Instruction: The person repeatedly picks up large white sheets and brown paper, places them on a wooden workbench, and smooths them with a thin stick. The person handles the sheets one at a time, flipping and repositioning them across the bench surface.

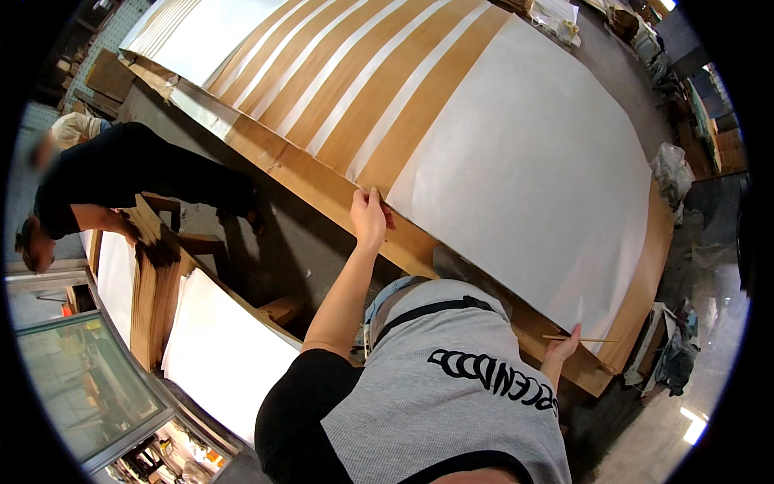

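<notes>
A broad stack of brown and white sheets fans across the long table in overlapping strips. At its near edge my left hand [371, 218] is closed on the border of a brown sheet [407, 153], thumb on top, beside a large white sheet [524, 161]. My right hand [562, 348] is at the near right corner of that white sheet, closed around a thin wooden stick [598, 340]. The stick points right, across the brown layer [637, 298] showing beneath the white.
The wooden table edge [290, 161] runs along my front. To the left, another person [121, 173] bends over a second table with brown sheets [153, 315] and white sheets [222, 347]. Clear plastic wrapping [671, 173] and a cloth heap [681, 347] lie beyond the right end.
</notes>
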Tool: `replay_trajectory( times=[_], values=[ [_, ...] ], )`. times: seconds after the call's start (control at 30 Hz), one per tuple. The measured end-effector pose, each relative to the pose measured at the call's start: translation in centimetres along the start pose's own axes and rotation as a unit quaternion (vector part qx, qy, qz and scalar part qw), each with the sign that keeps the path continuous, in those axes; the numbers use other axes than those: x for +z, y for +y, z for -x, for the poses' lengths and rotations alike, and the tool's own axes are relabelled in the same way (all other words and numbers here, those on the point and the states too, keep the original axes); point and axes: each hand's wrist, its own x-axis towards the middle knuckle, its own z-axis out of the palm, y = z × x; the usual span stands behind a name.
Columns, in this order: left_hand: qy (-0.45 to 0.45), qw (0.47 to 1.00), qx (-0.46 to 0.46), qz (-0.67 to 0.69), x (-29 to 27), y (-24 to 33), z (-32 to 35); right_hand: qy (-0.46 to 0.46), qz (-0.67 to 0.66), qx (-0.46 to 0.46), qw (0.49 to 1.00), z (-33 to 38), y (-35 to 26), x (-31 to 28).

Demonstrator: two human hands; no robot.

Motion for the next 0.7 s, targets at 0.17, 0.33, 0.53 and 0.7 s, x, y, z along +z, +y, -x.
replay_trajectory(
  times=[0.17,0.33,0.53,0.7],
  values=[
    [0.002,0.998,0.004,-0.066,-0.4,0.3,0.1,-0.001,-0.012,0.01,1.0,-0.7,0.5,-0.7],
    [0.005,0.991,0.019,-0.132,-0.4,1.4,0.9,-0.001,-0.04,0.026,0.999,-1.6,1.2,-1.3],
    [-0.002,0.975,0.035,-0.22,-0.5,1.3,0.8,0.009,-0.019,-0.011,1.0,-1.4,1.5,-1.3],
    [-0.022,0.969,0.007,-0.246,-1.1,2.2,0.5,0.02,0.01,-0.018,1.0,-0.1,1.0,-0.2]
  ],
)
